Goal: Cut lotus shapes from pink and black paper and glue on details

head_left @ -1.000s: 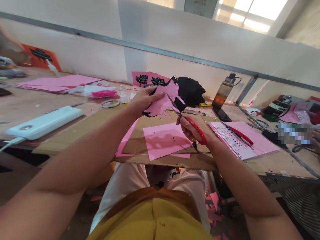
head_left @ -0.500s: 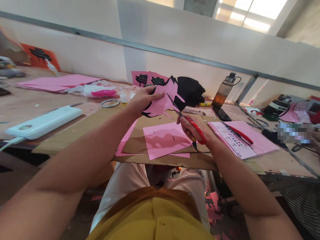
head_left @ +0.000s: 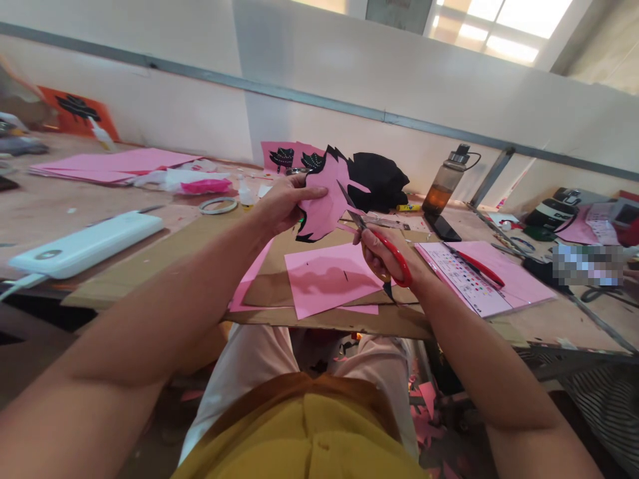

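My left hand (head_left: 292,203) pinches a pink cutout (head_left: 324,209) with jagged black edges, thumb on its pink face, holding it up above the table. In my right hand (head_left: 377,253) are red-handled scissors (head_left: 402,259). Their dark blades point up and left at the cutout's right side, where narrow pink strips stick out. From this angle I cannot tell whether the blades are closed on the material. Below both hands, a pink sheet (head_left: 324,286) with two small dark slits lies on brown cardboard (head_left: 267,283).
Behind the cutout sits black material (head_left: 382,176). A water bottle (head_left: 446,179) and a phone (head_left: 443,227) stand to the right, near a second red-handled tool (head_left: 476,264) on pink sheets. At left are a white power bank (head_left: 87,243) and a tape ring (head_left: 218,205).
The cutout has turned in my left hand and shifted slightly left. The black patch beside the blades no longer shows. My right hand and the scissors have barely moved.
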### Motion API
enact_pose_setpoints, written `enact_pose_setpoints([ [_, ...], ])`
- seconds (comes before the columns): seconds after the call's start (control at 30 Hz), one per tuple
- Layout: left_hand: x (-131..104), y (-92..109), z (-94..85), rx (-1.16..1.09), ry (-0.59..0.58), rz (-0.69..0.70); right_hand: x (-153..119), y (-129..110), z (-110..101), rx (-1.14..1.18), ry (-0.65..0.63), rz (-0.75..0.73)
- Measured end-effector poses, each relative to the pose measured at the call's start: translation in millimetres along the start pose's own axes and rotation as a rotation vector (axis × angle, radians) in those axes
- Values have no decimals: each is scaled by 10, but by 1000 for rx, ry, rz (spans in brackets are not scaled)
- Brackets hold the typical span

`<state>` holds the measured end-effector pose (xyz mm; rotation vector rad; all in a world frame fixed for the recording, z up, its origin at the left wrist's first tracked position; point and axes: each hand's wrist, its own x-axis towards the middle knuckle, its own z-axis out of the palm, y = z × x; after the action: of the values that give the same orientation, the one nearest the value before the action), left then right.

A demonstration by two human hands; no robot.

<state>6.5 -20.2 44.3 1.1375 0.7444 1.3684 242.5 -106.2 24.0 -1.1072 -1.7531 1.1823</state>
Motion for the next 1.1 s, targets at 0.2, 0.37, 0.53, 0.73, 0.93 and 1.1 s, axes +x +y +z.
enact_pose_setpoints([
  [0.2, 24, -29, -36, 4, -45, 3, -3, -24, 8, 11, 27, 18],
  [0.37, 36, -79, -21, -22, -47, -8, 2, -5, 17, 13, 16, 8],
  [0.53, 39, -143, 7, -19, -81, -4, 14, -1, 19, 27, 29, 8],
  [0.73, 52, -113, -15, 14, -106, 12, 38, -6, -22, -30, 24, -19],
  [0.93, 57, -77, -33, 9, -90, 42, 68, 10, -43, -27, -10, -49],
  [1.1, 52, -135, 3, -26, -96, 41, 63, 3, -12, 11, 1, -52],
])
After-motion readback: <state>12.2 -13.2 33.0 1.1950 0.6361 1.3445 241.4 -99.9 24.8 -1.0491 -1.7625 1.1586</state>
